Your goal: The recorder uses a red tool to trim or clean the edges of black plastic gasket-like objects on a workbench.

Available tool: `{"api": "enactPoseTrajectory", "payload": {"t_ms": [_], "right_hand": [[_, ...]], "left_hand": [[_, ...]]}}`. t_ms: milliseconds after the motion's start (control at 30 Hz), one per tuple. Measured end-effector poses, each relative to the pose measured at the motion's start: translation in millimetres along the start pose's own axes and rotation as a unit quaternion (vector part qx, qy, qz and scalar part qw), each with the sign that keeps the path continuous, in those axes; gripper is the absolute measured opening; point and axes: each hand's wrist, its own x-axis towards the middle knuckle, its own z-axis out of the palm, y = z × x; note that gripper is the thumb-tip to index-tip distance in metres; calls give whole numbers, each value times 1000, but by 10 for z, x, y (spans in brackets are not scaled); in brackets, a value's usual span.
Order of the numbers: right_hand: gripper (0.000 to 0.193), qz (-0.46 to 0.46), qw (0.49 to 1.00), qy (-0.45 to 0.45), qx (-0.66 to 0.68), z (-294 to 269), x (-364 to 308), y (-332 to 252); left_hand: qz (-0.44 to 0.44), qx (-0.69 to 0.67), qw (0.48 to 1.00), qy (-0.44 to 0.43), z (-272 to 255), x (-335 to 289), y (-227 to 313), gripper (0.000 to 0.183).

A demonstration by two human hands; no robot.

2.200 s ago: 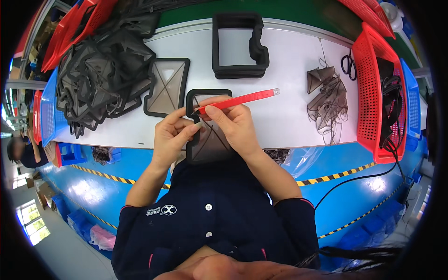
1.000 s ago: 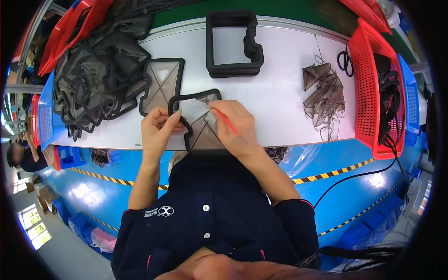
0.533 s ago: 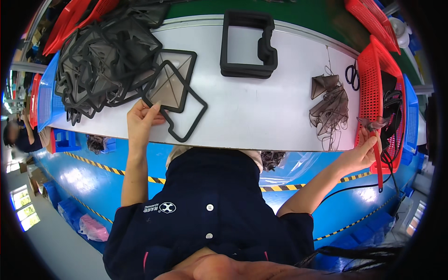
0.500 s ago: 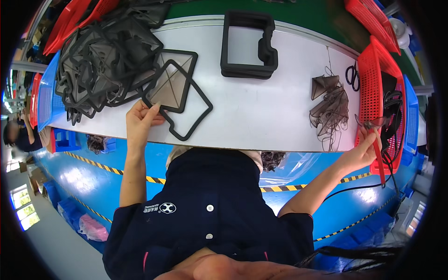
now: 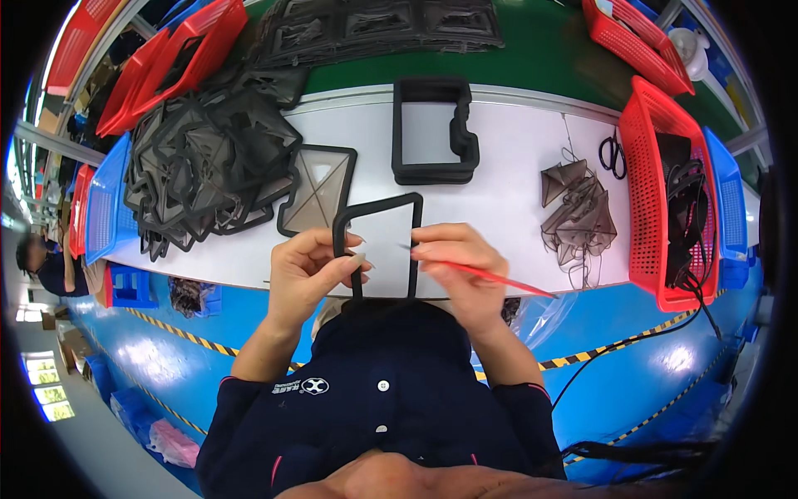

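I saw the left hand (image 5: 309, 270) pinching the black frame (image 5: 378, 205) at its left side. The frame was held over the near edge of the white table (image 5: 503, 195). The right hand (image 5: 463, 274) was curled around a slim red tool (image 5: 524, 286), close by the frame's right side.

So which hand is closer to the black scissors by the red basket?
Right. The right hand, holding the red tool, is left of the black scissors and nearer the body; the left hand, gripping the black frame, is farther left.
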Motion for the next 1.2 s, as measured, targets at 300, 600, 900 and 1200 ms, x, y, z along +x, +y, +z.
{"api": "enactPoseTrajectory", "payload": {"t_ms": [300,600,900,1200], "right_hand": [[17,-30,998,-44,-43,262,-33,181],[14,-38,994,10,-104,259,-32,164],[15,1,962,249,-111,-644,-76,143],[16,186,878,291,-330,-1490,-196,200]], "left_hand": [[-47,-58,997,-34,64,-37,-201,16],[-82,-7,996,-16,72,-49,-192,16],[-18,-43,998,-36,-118,12,-135,22],[264,253,904,-220,-124,100,147,18]]}}
